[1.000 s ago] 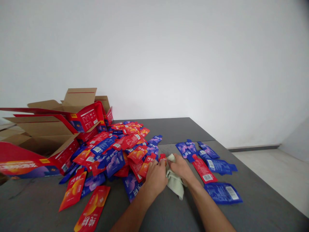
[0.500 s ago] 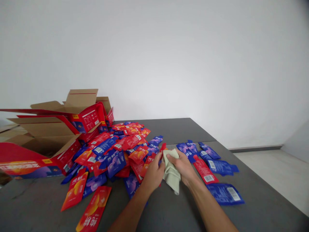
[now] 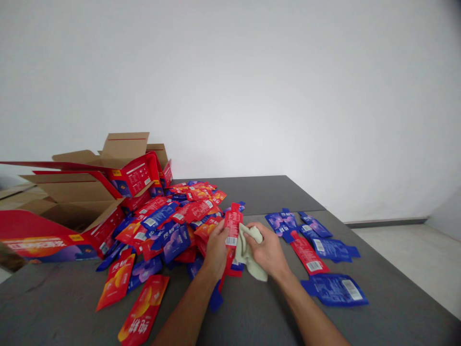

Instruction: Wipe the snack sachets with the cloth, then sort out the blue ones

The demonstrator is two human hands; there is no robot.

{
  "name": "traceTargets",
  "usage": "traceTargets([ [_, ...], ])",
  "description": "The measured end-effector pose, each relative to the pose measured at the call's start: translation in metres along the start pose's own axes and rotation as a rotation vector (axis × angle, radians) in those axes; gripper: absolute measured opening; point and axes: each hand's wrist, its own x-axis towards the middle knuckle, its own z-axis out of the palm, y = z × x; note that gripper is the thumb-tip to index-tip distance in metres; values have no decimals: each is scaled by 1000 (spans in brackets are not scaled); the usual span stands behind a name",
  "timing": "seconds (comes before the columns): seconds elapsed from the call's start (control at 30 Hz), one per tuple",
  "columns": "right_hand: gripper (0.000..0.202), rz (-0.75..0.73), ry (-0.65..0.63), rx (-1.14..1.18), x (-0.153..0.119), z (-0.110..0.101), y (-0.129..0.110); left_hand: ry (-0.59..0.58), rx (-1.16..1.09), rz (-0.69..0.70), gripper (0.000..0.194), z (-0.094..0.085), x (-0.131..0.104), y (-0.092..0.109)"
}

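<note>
Between my hands a red pouch (image 3: 233,222) stands up, its barcode side facing me and its narrow spout end at the top. My left hand (image 3: 216,250) grips its left edge, fingers closed. In my right hand (image 3: 267,250) is a bunched pale green cloth (image 3: 248,254), held against the pouch's lower right side. Just left of my left hand spreads a heap of red and blue pouches (image 3: 175,242). Right of my right hand, a red pouch (image 3: 309,254) lies flat, barcode up, beside several blue pouches (image 3: 340,290).
Open red cardboard boxes (image 3: 97,228) stand at the left, flaps up, beside the pouch heap. Two red-orange pouches (image 3: 144,310) lie near the table's front left. The dark table (image 3: 266,192) meets a white wall behind; its right edge drops to a pale floor.
The red pouch, mostly hidden behind the cloth before, now shows its barcode face. The cloth and my right hand have shifted to its lower right; my left hand has moved slightly left.
</note>
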Motion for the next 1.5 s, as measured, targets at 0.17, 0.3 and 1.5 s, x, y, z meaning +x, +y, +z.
traceTargets([
  [0.17, 21, -243, -117, -77, -7, 16, 3, -128, -23, -32, 84, -3, -4, 0],
  [0.3, 18, -199, 18, -145, -4, 15, 9, -282, 131, -37, 92, -5, -7, -1],
  [1.5, 26, -175, 214, -193, 4, 1, 15, -297, 112, -72, 86, -3, -9, 2],
])
